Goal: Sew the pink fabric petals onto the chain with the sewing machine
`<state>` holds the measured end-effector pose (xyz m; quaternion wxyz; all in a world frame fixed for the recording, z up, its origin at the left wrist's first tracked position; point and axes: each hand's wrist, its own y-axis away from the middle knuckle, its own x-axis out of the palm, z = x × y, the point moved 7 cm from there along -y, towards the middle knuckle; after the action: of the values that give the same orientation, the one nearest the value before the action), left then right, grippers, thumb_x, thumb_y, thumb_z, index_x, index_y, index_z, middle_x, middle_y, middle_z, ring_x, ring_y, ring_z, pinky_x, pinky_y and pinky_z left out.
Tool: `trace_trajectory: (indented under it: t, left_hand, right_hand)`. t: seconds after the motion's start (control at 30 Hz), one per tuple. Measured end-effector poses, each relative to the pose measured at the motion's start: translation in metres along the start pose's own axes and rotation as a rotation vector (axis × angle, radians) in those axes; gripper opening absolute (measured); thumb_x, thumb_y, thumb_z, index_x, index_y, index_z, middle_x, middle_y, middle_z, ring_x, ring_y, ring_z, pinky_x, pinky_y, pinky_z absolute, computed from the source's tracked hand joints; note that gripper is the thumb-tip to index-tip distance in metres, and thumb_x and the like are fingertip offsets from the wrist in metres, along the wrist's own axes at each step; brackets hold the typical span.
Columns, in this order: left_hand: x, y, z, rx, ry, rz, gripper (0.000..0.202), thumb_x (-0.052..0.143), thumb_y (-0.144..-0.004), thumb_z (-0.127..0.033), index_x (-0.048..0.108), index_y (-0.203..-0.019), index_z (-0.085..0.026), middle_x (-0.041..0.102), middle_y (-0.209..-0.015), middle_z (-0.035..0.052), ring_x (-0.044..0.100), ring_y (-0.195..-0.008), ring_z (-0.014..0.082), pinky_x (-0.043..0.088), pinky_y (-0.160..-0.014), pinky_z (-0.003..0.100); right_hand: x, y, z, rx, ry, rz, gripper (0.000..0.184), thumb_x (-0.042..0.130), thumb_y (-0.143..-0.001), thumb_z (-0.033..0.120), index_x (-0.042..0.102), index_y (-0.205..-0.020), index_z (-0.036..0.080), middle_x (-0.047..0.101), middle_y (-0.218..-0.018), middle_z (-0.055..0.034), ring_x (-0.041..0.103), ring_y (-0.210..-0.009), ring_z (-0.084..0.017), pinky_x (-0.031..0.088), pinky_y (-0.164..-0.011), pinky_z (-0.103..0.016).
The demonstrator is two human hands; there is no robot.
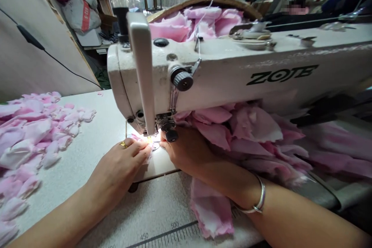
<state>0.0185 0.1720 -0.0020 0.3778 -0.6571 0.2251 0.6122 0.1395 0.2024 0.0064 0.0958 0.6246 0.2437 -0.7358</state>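
The small soft pink cloth piece point(139, 138) lies flat on the white bench point(87, 143), right under the shiny metal foot point(153, 139) of the big old white metal sewing machine point(232, 73). It sits between the two hands, just in front of the fingertips, with the bright lamp spot on it. The left hand point(120, 164) is nearer: it lies flat and spread, fingers pressing down on the cloth from the left, a thin gold ring point(123, 144) on one finger. The right hand point(186, 151) comes in from the right, its fingertips close to the foot; they are tucked under, so I cannot tell if they pinch the cloth or only press. The hands are close but not touching. Beside the right wrist, which wears a smooth silver bangle point(258, 201), a fluffy heap of pink petal-shaped cloth point(250, 128) spills under the machine arm and over the bench edge. More loose pink cloth petals point(31, 131), thin with ragged edges, lie well apart on the left
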Motion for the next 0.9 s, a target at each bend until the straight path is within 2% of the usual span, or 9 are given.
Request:
trace_trajectory:
  t: [0.13,0.37,0.47,0.6,0.7,0.9]
  left_hand:
    - [0.002,-0.001,0.002,0.009,-0.01,-0.014,0.031,0.038,-0.095,-0.021,0.054,-0.121,-0.017,0.062,-0.113,0.0079,0.054,-0.101,0.0262,0.051,-0.086,0.043]
    - [0.002,-0.003,0.008,-0.039,0.004,-0.026,0.03,0.038,-0.095,-0.025,0.055,-0.12,-0.021,0.063,-0.113,0.008,0.056,-0.098,0.0271,0.052,-0.08,0.044]
    - [-0.003,-0.006,0.006,-0.036,-0.03,-0.051,0.027,0.035,-0.096,-0.024,0.059,-0.108,-0.018,0.065,-0.107,0.0087,0.058,-0.093,0.0266,0.053,-0.073,0.042]
    - [-0.007,-0.009,0.004,-0.045,-0.095,-0.057,0.027,0.034,-0.096,-0.026,0.059,-0.091,-0.017,0.066,-0.09,0.0087,0.059,-0.082,0.0255,0.052,-0.065,0.039]
    - [-0.005,-0.008,0.003,-0.046,-0.114,-0.044,0.022,0.037,-0.096,-0.025,0.057,-0.096,-0.017,0.066,-0.094,0.0081,0.058,-0.086,0.0255,0.051,-0.068,0.04]
    - [0.001,-0.005,-0.004,-0.036,-0.118,-0.03,0.021,0.039,-0.095,-0.025,0.056,-0.104,-0.016,0.063,-0.108,0.0119,0.054,-0.096,0.0294,0.052,-0.077,0.045]
  right_hand:
    - [-0.001,-0.001,0.001,-0.004,0.039,-0.028,0.014,0.051,-0.089,0.02,0.063,-0.086,0.016,0.069,-0.085,-0.0086,0.06,-0.072,-0.02,0.036,-0.058,-0.032]
    - [0.002,-0.002,0.003,-0.076,0.028,-0.014,0.019,0.045,-0.088,0.011,0.062,-0.097,0.012,0.067,-0.099,-0.0129,0.06,-0.083,-0.021,0.041,-0.068,-0.032]
    - [0.002,-0.002,-0.001,-0.081,-0.032,0.007,0.018,0.046,-0.087,0.01,0.063,-0.093,0.012,0.067,-0.097,-0.0117,0.06,-0.084,-0.021,0.042,-0.073,-0.032]
    - [-0.001,0.0,-0.009,-0.024,-0.138,0.016,0.012,0.054,-0.086,0.019,0.063,-0.081,0.013,0.068,-0.086,-0.0085,0.06,-0.08,-0.02,0.042,-0.074,-0.03]
    - [-0.001,0.002,-0.01,0.006,-0.174,0.022,0.012,0.056,-0.084,0.022,0.063,-0.079,0.014,0.068,-0.085,-0.0082,0.061,-0.081,-0.02,0.042,-0.075,-0.03]
    - [0.002,-0.002,-0.005,-0.043,-0.113,0.044,0.016,0.052,-0.087,0.02,0.065,-0.082,0.013,0.068,-0.09,-0.011,0.061,-0.084,-0.021,0.042,-0.076,-0.032]
